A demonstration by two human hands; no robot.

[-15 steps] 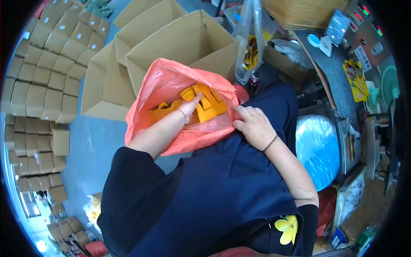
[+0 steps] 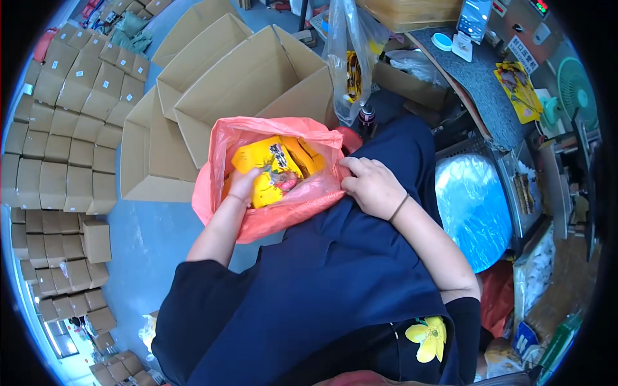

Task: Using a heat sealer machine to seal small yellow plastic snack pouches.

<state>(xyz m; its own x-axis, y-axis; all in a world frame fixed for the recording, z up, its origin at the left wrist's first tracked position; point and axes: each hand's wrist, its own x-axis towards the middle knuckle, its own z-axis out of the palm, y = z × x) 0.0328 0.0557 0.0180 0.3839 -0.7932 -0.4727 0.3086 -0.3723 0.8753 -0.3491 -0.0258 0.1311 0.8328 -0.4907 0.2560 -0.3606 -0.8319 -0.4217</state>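
Note:
A pink plastic bag [image 2: 277, 223] sits gaping at my lap, with yellow printed packets inside it. My left hand [image 2: 244, 184] reaches in over the near left rim and grips a yellow packet [image 2: 275, 168] with its printed face up; some of its fingers are hidden by the packet. Beside it in the bag lie more orange-yellow packets [image 2: 309, 154], partly covered. My right hand [image 2: 374, 188] pinches the bag's right rim, its fingers closed on the plastic.
Open cardboard boxes [image 2: 248, 96] stand just beyond the bag. Stacked cartons [image 2: 71, 141] line the left. A clear bag of packets [image 2: 351, 77] hangs ahead, near a dark bottle [image 2: 366, 118]. On the right are a plastic-covered blue round stool [image 2: 473, 212] and a worktable [image 2: 463, 77] with a phone.
My left hand has drawn back toward the bag's left side and now has a packet turned face up. My right hand still holds the rim. The view has shifted slightly.

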